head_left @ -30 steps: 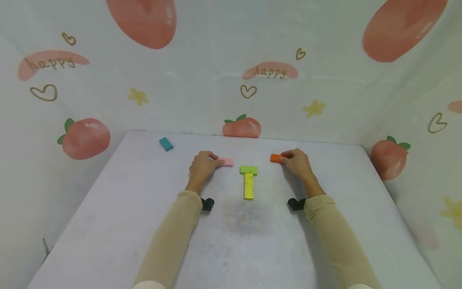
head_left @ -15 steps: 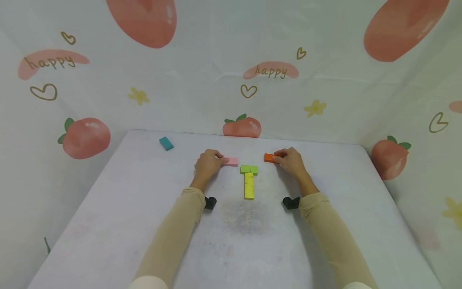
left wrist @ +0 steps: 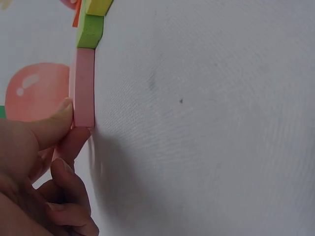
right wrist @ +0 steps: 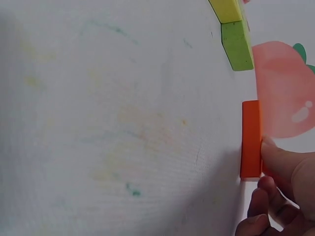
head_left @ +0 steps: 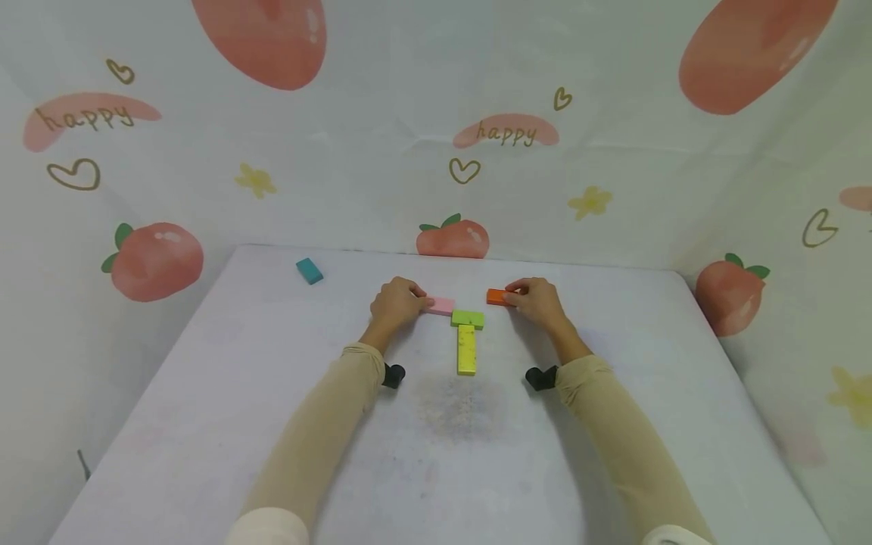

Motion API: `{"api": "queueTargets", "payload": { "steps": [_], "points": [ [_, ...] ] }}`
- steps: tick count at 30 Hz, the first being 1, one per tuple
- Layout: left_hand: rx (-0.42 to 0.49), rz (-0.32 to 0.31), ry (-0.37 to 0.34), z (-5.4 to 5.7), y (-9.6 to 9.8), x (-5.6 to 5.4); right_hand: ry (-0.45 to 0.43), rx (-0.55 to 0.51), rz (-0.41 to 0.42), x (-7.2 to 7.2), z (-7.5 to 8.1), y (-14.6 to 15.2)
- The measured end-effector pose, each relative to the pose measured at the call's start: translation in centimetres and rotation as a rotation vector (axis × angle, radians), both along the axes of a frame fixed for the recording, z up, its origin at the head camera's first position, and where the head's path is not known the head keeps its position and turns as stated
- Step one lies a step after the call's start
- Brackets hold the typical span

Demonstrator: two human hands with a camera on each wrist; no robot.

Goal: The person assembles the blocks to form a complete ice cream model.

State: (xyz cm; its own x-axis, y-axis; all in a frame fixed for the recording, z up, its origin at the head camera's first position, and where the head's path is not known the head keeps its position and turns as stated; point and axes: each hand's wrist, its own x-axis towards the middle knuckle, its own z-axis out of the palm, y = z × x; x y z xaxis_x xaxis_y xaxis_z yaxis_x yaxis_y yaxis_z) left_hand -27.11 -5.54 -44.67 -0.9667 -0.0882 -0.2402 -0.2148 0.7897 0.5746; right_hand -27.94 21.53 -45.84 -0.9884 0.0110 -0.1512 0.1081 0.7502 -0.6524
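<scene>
A pink block lies flat on the table, its outer end pinched by my left hand. Its inner end comes up close to the left corner of a green block; whether they touch I cannot tell. Below the green block a yellow block extends toward me, forming a T shape with it. On the other side, my right hand pinches the outer end of an orange block. A gap shows between the orange block and the green block in the right wrist view.
A teal block lies alone toward the table's back left. Behind the table hangs a white sheet printed with fruit and hearts. A dark smudge marks the surface in front of the yellow block.
Both hands have moved inward: the pink block slid right toward the green block, and the orange block slid left toward it. The green, yellow and teal blocks have stayed put.
</scene>
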Motion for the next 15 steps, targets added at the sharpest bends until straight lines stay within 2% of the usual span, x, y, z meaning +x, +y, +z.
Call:
{"api": "queueTargets", "payload": {
  "steps": [8,15],
  "points": [
    [0.042,0.011,-0.022,-0.2,0.4,-0.3,-0.003,0.005,0.009,-0.4,-0.2,-0.7],
    [0.058,0.022,0.01,-0.5,0.6,-0.5,-0.004,0.015,0.007,-0.5,-0.2,-1.1]
  ]
}}
